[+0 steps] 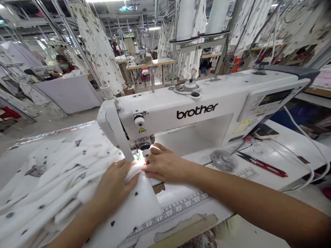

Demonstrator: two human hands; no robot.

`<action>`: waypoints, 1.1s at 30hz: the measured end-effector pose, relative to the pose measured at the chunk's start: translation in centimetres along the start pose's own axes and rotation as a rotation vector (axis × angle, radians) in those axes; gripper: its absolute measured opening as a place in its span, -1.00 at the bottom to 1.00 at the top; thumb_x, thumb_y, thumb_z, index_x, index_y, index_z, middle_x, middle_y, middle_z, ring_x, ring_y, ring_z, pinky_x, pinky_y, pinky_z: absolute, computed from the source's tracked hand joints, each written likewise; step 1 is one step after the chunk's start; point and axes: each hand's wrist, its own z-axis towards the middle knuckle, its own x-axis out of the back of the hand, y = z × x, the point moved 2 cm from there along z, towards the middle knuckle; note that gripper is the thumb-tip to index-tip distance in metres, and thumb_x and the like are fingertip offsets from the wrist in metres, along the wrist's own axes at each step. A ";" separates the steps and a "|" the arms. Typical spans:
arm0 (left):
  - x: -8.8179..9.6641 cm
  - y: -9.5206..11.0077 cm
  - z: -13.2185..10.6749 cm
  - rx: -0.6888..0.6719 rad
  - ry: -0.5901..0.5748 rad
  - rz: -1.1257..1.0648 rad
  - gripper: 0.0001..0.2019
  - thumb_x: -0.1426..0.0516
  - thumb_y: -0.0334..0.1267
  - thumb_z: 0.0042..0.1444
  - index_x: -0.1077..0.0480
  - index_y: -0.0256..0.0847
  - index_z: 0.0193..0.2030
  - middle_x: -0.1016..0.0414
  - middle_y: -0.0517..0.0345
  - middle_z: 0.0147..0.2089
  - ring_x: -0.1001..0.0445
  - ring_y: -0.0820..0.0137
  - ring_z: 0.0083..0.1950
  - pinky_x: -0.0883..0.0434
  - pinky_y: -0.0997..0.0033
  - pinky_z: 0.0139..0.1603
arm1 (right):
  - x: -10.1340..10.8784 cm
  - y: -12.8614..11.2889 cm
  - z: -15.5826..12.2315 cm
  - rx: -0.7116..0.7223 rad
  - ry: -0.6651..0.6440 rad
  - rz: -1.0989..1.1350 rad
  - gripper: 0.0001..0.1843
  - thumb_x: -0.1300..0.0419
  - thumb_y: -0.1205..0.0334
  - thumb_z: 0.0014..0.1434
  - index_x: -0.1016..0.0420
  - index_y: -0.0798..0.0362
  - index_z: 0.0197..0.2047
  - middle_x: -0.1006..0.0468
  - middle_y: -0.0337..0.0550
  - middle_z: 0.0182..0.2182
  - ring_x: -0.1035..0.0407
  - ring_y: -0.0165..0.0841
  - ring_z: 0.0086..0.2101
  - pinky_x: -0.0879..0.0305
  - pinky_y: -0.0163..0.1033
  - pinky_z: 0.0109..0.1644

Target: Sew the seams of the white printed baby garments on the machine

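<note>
"Where were your hands?"

"My right hand [165,164] lay nearest the machine, fingers flat and pressing beside the needle area [138,155]. My left hand [116,182] sat just behind it, on a raised fold [133,174] of white spotted fabric [49,179]. Neither was clenched. Both bore down on the cloth, though I couldn't tell whether any fingers closed under the fold."

"And the cloth?"

"It lay under and to the left of my hands. The fold's long axis ran from near left up toward the needle, and my left arm was the nearer to the main heap of fabric, which spread across the left of the sewing table [196,201]."

"What stood around that?"

"The white Brother sewing machine [196,110] rose on the far side, its arm running right. A ruler strip [176,210] ran along the table's near side. Right of my hand lay a clear round disc [223,160] and red-handled thread snips [261,164]."

"Any containers?"

"Only something red and white under a far table [150,63], too small to make out. Spotted garments [98,44] hung beyond the machine, and a co-worker [63,65] sat far left."
</note>
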 end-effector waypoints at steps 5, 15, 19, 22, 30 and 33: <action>-0.3 -0.2 -0.5 -0.262 0.099 0.129 -0.75 -0.03 -0.42 0.24 -0.39 -0.15 0.01 -0.46 0.14 -0.25 -0.45 0.29 -0.25 -0.31 0.19 -0.12 | -0.1 0.0 0.0 0.004 0.003 -0.026 -0.76 -0.07 0.10 0.40 -0.52 0.00 -0.16 -0.50 -0.22 -0.15 -0.23 -0.30 -0.08 0.10 -0.14 0.24; -0.4 -0.3 -0.6 -0.354 0.045 -0.058 -0.68 0.00 -0.51 0.26 -0.34 -0.19 0.10 -0.47 0.10 0.03 -0.35 0.28 0.07 -0.32 0.22 0.11 | -0.2 0.1 0.1 0.011 0.003 -0.029 -0.75 -0.07 0.09 0.40 -0.53 -0.01 -0.16 -0.51 -0.23 -0.15 -0.23 -0.31 -0.09 0.08 -0.14 0.21; -0.6 -0.2 -0.5 -0.375 0.015 -0.057 -0.63 0.02 -0.55 0.24 -0.34 -0.18 0.11 -0.47 0.10 0.03 -0.36 0.28 0.06 -0.38 0.20 0.08 | -0.4 0.4 -0.1 0.014 0.042 0.002 -0.77 -0.08 0.11 0.39 -0.52 -0.01 -0.16 -0.53 -0.24 -0.17 -0.25 -0.32 -0.10 0.06 -0.13 0.23; -0.7 0.1 -0.5 -0.400 0.020 0.021 -0.65 0.04 -0.56 0.24 -0.36 -0.25 0.09 -0.45 0.02 0.03 -0.36 0.22 0.07 -0.40 0.12 0.09 | -0.5 0.7 -0.3 0.025 0.095 0.009 -0.79 -0.08 0.15 0.39 -0.50 0.03 -0.10 -0.54 -0.20 -0.14 -0.27 -0.31 -0.09 0.04 -0.13 0.25; -0.9 0.1 -0.9 -0.454 0.076 0.116 -0.70 0.04 -0.55 0.24 -0.38 -0.33 0.04 -0.49 -0.04 -0.02 -0.43 0.20 0.02 -0.47 0.11 0.05 | -0.5 0.2 -0.1 0.030 0.062 0.039 -0.77 -0.07 0.17 0.40 -0.42 0.03 0.05 -0.53 -0.22 -0.02 -0.30 -0.32 -0.05 0.04 -0.15 0.24; -0.9 0.0 -1.2 -0.474 0.125 0.148 -0.72 0.03 -0.53 0.25 -0.38 -0.33 0.03 -0.51 -0.05 -0.03 -0.46 0.20 0.02 -0.49 0.12 0.03 | -0.5 0.0 0.0 0.007 0.017 0.007 -0.76 -0.04 0.14 0.42 -0.44 0.01 0.04 -0.54 -0.25 -0.05 -0.31 -0.33 -0.06 0.10 -0.12 0.26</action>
